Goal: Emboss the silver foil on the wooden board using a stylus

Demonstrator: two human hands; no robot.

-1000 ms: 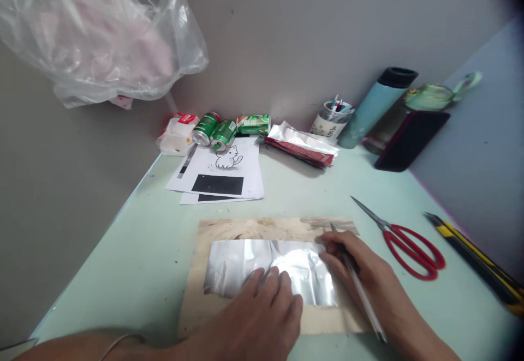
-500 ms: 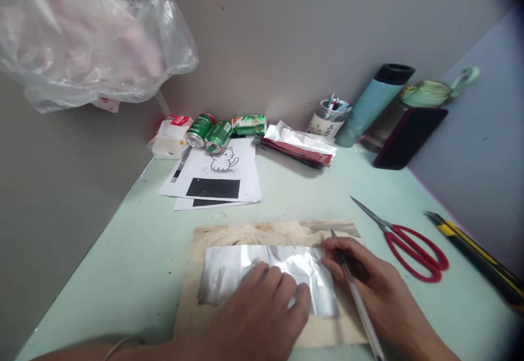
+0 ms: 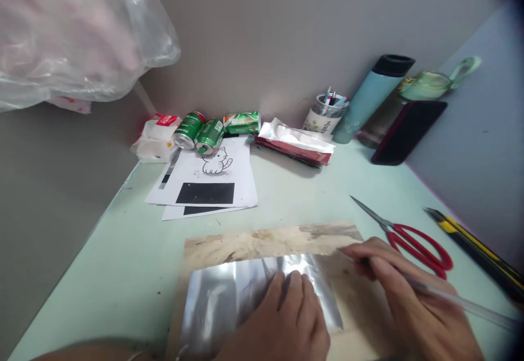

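Shifted since the previous frame: the metal sheet [image 3: 221, 298] sits more askew and lower on the wooden board [image 3: 254, 239], and the right hand [image 3: 405, 287] has drawn off the sheet's right edge, its pen [image 3: 454, 298] tipped flatter. Largest first, the board serves as landmark, its far strip bare. On it lies the creased sheet, spread out; glare covers parts, and no drawn line can be made out. Beyond the board, the cat-printed paper [image 3: 204, 178] lies with no hand on it. Left hand [image 3: 292, 320]: over the board's middle, fingers loosely bent and slightly apart, pressing the sheet, grasping nothing. Right hand: at the board's right side, thumb and fingers pinched around the pen. Scissors [image 3: 387, 223] lie right of the board, unheld. Laying-out appears done; how much remains cannot be told.
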